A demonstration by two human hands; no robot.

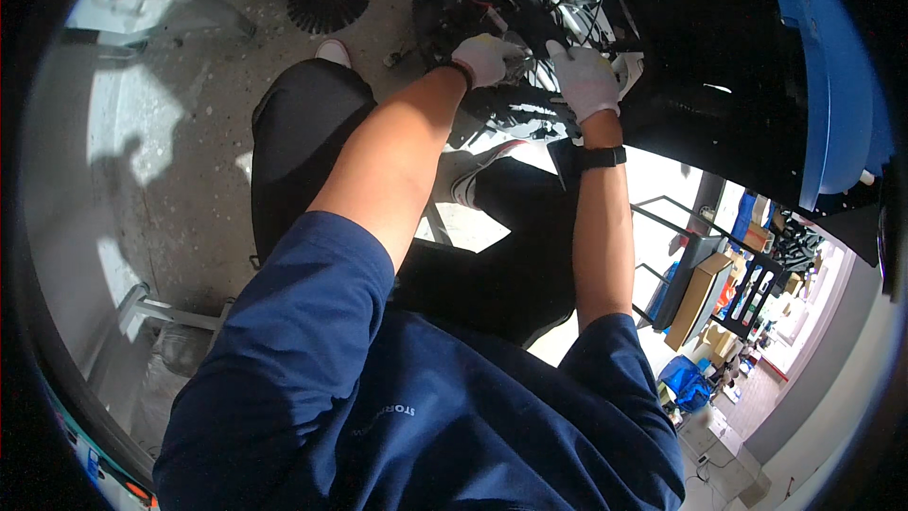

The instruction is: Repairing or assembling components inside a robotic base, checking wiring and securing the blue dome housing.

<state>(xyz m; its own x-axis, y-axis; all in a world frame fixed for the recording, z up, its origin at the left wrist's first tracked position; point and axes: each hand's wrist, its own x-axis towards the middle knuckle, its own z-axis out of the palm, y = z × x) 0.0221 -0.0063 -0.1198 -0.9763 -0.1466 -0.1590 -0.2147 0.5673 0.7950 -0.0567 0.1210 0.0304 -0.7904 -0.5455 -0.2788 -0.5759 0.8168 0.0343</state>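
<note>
White gloves cover both of my hands, which work side by side inside an opened machine with metal parts and tangled black cables (pixel 594 2). My left hand (pixel 484 59) is closed, its fingertips pointing right at light-coloured parts; what they grip is too small to make out. Close by on the right, my right hand (pixel 586 83) curls over the machine's edge with one digit stretched up along a pale part. The back of that hand hides whatever its other fingers hold. Below the hands lies a black part with bright reflections (pixel 530 115).
A large black housing (pixel 709 57) and a blue panel (pixel 832 104) rise on the right. On the floor stands a round dark brush (pixel 329 2). Grey metal legs (pixel 175 314) are at the left. Behind, right, are a cardboard box (pixel 698 303) and a blue bag (pixel 688 383).
</note>
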